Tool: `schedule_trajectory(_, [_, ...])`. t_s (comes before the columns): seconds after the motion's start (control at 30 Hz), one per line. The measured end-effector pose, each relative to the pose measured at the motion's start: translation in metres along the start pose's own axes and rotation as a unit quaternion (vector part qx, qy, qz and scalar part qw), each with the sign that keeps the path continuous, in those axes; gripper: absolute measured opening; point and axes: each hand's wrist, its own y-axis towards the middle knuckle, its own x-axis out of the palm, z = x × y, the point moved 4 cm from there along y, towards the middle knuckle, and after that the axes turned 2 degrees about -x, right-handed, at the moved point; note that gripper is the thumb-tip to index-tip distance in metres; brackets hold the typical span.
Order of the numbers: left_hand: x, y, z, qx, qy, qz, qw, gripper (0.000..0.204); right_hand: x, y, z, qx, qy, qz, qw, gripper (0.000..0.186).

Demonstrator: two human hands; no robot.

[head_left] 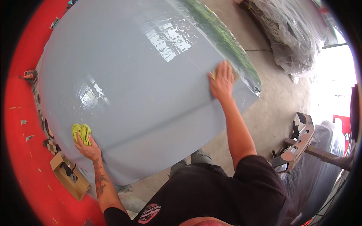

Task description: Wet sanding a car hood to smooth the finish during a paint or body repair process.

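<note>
A large grey car hood (pixel 124 113) stretches in front of me, with wet, glossy patches of water on its surface. Near its left edge, my left hand (pixel 89 148) is closed on a crumpled yellow-green cloth (pixel 81 132) that rests against the panel. Toward the right edge, my right hand (pixel 223 82) presses down, fingers extended, over a flat tan sanding pad (pixel 236 74). Only the pad's edges show on either side of the hand; the rest is covered. Clear film over green (pixel 230 47) runs along the hood's right border, close to my right fingertips.
Plastic-wrapped parts (pixel 290 37) stand at the far right. A bare vehicle part (pixel 301 141) sits on a stand at right, beside more plastic sheeting (pixel 324 165). On the left, an open cardboard box (pixel 69 177) and an orange tool (pixel 29 76) lie by the red surface (pixel 22 150).
</note>
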Motion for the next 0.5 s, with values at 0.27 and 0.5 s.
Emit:
schedule_trajectory(0.27, [0.024, 0.001, 0.041, -0.094, 0.038, 0.024, 0.995, 0.056, 0.003, 0.170, -0.115, -0.167, 0.057, 0.098, 0.979, 0.076])
schedule_trajectory(0.5, [0.009, -0.010, 0.018, -0.101, 0.076, 0.047, 0.991, 0.058, -0.001, -0.034, 0.047, -0.032, 0.005, -0.001, 0.999, 0.077])
